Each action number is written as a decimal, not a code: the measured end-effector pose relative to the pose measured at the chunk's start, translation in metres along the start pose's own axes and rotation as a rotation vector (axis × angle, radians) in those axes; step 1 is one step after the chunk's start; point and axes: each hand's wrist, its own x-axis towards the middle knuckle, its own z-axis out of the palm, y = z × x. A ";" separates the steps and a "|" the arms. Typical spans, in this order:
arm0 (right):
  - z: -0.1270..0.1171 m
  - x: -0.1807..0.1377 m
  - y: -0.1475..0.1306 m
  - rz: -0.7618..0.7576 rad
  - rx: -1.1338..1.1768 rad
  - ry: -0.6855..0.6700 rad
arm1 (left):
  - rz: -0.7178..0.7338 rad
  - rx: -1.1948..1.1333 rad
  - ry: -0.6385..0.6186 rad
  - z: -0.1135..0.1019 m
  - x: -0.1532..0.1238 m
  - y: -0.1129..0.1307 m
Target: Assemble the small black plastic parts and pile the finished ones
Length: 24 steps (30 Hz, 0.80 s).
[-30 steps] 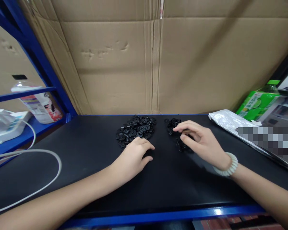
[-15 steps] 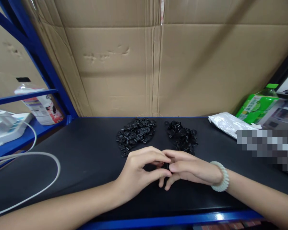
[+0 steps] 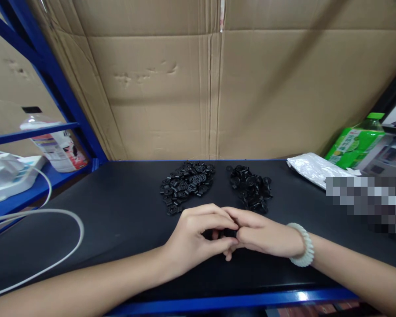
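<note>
My left hand (image 3: 201, 235) and my right hand (image 3: 262, 233) meet over the front of the black tabletop (image 3: 119, 229). Between them is a small black plastic part (image 3: 230, 233), mostly covered by fingers. The left thumb and fingers pinch it from the left, and the right thumb and fingers close on it from the right. Just beyond the hands lies a pile of black perforated round parts (image 3: 188, 182). To its right is a second pile of black smooth disc-like parts (image 3: 251, 187). A pale coiled band (image 3: 302, 244) circles the right wrist.
Tall cardboard (image 3: 158, 88) stands behind the table. A silver bag (image 3: 317, 169) and a green-capped bottle (image 3: 359, 141) are at the right. On the left, a blue shelf frame (image 3: 62, 97) holds a bottle (image 3: 59, 152) and a white power strip (image 3: 16, 176); a white cable (image 3: 81, 229) loops over the table.
The right fingers have curled in more under the small black part, and both hands have drawn closer together around it. The piles look the same.
</note>
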 end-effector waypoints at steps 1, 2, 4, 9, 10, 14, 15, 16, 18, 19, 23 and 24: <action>0.001 0.000 -0.001 0.002 -0.064 0.014 | -0.009 0.002 -0.014 0.002 0.000 0.000; 0.002 -0.001 -0.003 0.008 -0.136 0.033 | -0.013 0.003 -0.023 0.003 0.000 0.000; 0.004 -0.003 -0.006 0.023 -0.259 0.063 | -0.005 0.008 -0.023 0.007 0.000 0.001; 0.007 -0.003 -0.003 0.040 -0.244 0.086 | 0.021 0.030 0.043 0.010 0.001 0.003; 0.007 -0.002 -0.002 0.046 -0.192 0.096 | 0.006 0.021 0.065 0.009 0.001 0.004; 0.007 0.003 -0.002 0.027 0.065 0.144 | -0.135 -0.105 0.160 0.004 0.001 0.003; 0.007 0.004 -0.004 0.017 0.117 0.156 | -0.173 -0.146 0.197 0.003 0.001 0.002; 0.006 0.004 -0.006 0.007 0.151 0.168 | -0.207 -0.183 0.238 0.002 0.002 0.001; 0.004 0.004 -0.009 -0.016 0.149 0.196 | -0.248 -0.249 0.304 0.001 0.003 -0.002; 0.003 0.004 -0.010 -0.033 0.092 0.210 | -0.259 -0.269 0.317 0.000 0.004 -0.004; -0.009 -0.002 -0.013 -0.137 -0.472 0.347 | -0.311 -0.209 0.287 -0.001 0.004 -0.006; -0.014 -0.004 -0.015 -0.173 -0.650 0.412 | -0.335 -0.177 0.276 -0.001 0.004 -0.007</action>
